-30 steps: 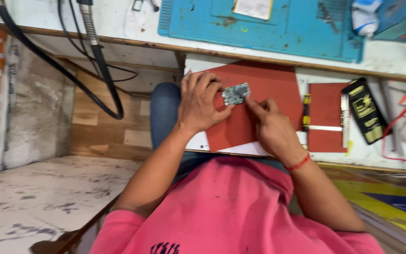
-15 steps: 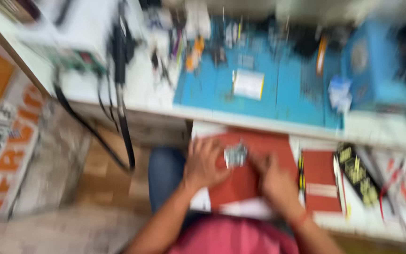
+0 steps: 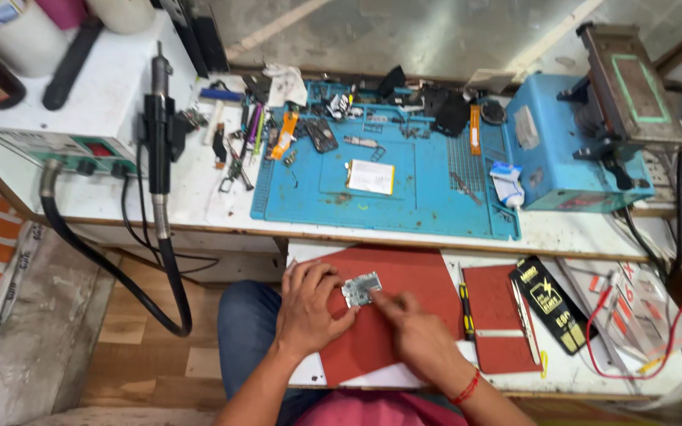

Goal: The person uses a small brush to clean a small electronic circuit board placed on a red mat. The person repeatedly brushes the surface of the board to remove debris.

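Your view is lifting, taking in the bench; your left hand (image 3: 307,308) is still pinning the board (image 3: 361,289) on the red mat (image 3: 404,276), right hand (image 3: 416,335) pressing a fingertip against it.

Lighting bright, even, from overhead; soft shadows under the white bench (image 3: 199,207); focus sharp throughout, mild wide-angle bending at frame edges.

Both hands, left hand (image 3: 307,312) and right hand (image 3: 418,341), are crowding the small circuit board (image 3: 361,289) on the red mat (image 3: 412,276), leaving bare mat lying open behind it. A yellow-handled screwdriver (image 3: 465,308) is bordering the right side, just before a second red pad (image 3: 497,315). The upper tabletop (image 3: 199,201) edge is overhanging ahead, its blue mat (image 3: 428,201) standing cluttered along the back.
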